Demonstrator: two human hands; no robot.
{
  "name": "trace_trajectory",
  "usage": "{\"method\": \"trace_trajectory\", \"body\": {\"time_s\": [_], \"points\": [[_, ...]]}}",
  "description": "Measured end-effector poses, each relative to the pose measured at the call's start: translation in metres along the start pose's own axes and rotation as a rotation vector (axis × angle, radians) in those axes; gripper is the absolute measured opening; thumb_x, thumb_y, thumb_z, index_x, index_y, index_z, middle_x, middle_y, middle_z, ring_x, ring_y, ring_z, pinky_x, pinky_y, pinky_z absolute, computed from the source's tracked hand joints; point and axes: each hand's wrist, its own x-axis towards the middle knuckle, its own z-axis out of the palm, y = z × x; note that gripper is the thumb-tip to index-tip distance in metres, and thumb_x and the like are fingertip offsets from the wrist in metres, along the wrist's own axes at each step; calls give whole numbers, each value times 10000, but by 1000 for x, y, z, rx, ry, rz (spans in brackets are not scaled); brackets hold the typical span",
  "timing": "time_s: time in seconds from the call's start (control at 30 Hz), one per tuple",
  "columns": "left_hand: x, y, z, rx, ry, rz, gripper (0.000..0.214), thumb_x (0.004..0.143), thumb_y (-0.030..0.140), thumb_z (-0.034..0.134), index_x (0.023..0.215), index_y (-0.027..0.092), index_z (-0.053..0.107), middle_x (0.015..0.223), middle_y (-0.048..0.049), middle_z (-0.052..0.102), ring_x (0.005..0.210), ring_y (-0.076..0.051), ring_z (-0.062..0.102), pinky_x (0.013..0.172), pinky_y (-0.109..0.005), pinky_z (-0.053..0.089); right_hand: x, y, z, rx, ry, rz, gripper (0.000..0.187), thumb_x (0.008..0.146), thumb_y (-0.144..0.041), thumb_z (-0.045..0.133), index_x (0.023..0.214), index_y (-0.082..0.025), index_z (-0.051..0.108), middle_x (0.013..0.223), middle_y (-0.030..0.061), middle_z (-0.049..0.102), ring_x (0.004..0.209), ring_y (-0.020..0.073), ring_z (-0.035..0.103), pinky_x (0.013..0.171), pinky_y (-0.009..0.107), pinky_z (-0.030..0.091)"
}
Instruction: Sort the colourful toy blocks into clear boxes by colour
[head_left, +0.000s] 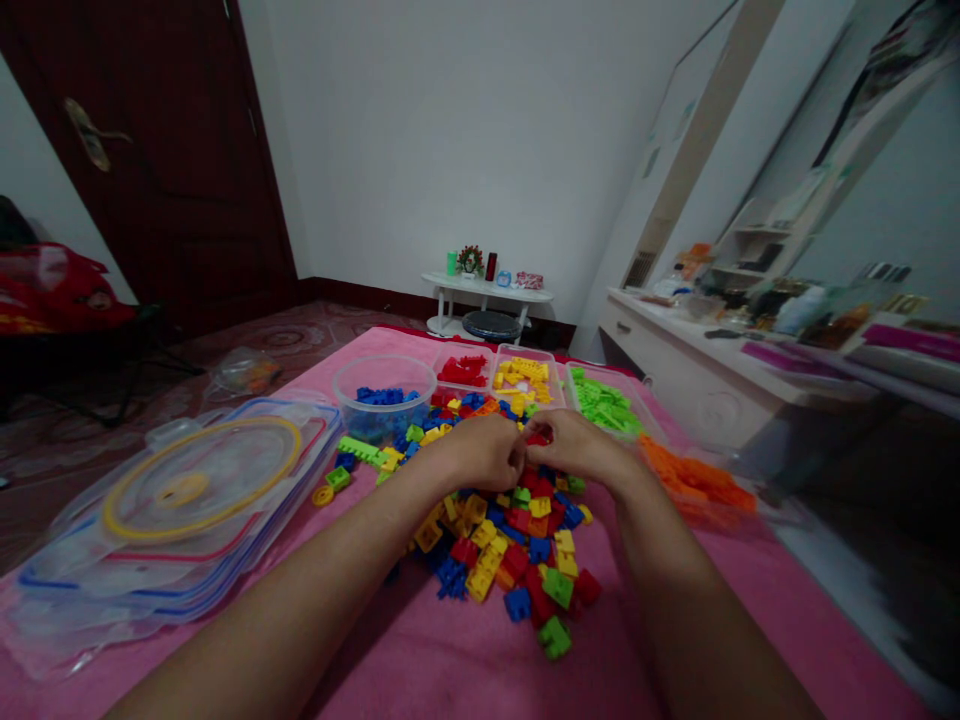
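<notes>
- Our left hand [491, 452] and right hand [571, 442] meet over mixed bricks [519, 520] heaped on pink cloth [420, 650], each grip curled nearly closed; we cannot tell if either holds the red brick [538, 438] there.
- Clear containers [385, 414], one colour apiece, line the far side, presumably within reach.
- Stacked lids [187, 490] lie leftward, seemingly out of our way.

The left grip [487, 455] and right grip [571, 440] meet over the block pile [517, 530], spread on the cloth [450, 670]. Left of them lie stacked lids [225, 485]. Beyond them, from left to right, stand the tub [369, 424], first box [465, 348], second box [560, 388] and third box [643, 408]; the fourth box [776, 508] sits right of the grips. All five hold blocks. A stand [469, 286] is farther beyond, a dresser [697, 370] farther right.
</notes>
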Motion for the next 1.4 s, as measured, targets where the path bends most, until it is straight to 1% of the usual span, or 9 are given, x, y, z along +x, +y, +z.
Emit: {"method": "trace_trajectory", "body": {"time_s": [0.13,0.27,0.4,0.57,0.7,0.97,1.2,1.3,1.4], "points": [[9,-14,-4,-368,179,-149,257,668,142,496,819,129,704,630,-28,632,533,-116,550,490,-192,396,1,1,-10,123,153,26,193,678,-358,633,702,-168,658,667,18,626,623,141,537,575,248,387],[14,-22,-4,-840,204,-294,252,720,143,459,893,134,642,654,-7,577,488,-87,532,452,-180,415,-6,-7,-22,438,211,16,289,656,-367,667,839,-144,653,697,21,617,613,132,530,560,250,405],[15,-22,-3,-1280,123,-369,217,801,276,465,928,151,589,751,-26,594,531,-90,564,459,-182,448,-13,-20,-29,654,154,-27,391,623,-322,710,957,-139,624,742,6,606,567,92,494,528,228,398],[14,-22,-6,-1589,-50,-324,500,806,623,436,1014,173,502,761,-40,599,582,-142,629,420,-185,467,-11,-31,-24,633,188,-101,404,624,-266,706,1001,-149,617,853,35,648,579,89,523,550,237,443],[13,-21,-8,-1754,-159,-275,505,820,609,435,1006,146,519,714,-45,581,587,-165,646,380,-165,450,-7,-36,-17,557,299,-134,416,628,-251,702,1031,-176,625,1061,70,644,646,108,572,605,259,490],[13,-36,-22,-1943,46,-329,120,881,153,469,860,89,568,709,-66,573,465,-22,475,328,-48,274,-5,-36,-20,531,478,-90,277,691,-313,650,916,-152,657,922,64,668,536,87,497,509,232,411],[2,-69,-51,-1585,798,-335,56,809,117,523,806,79,564,650,-43,561,449,-32,453,335,-88,268,-3,-33,-16,476,469,-58,263,707,-307,633,915,-151,675,904,58,683,594,108,522,551,246,422],[2,-67,-50,-1539,810,-329,59,799,125,533,815,83,570,656,-43,571,453,-38,463,347,-103,281,-2,-32,-13,438,451,-42,254,720,-311,624,912,-152,680,914,63,690,591,115,527,546,252,423],[6,-51,-39,-1579,599,-281,72,789,140,560,825,85,589,678,-48,587,484,-47,490,373,-112,320,0,-32,-7,431,450,-55,260,737,-307,609,943,-162,672,942,62,691,603,120,546,563,256,438]]}}
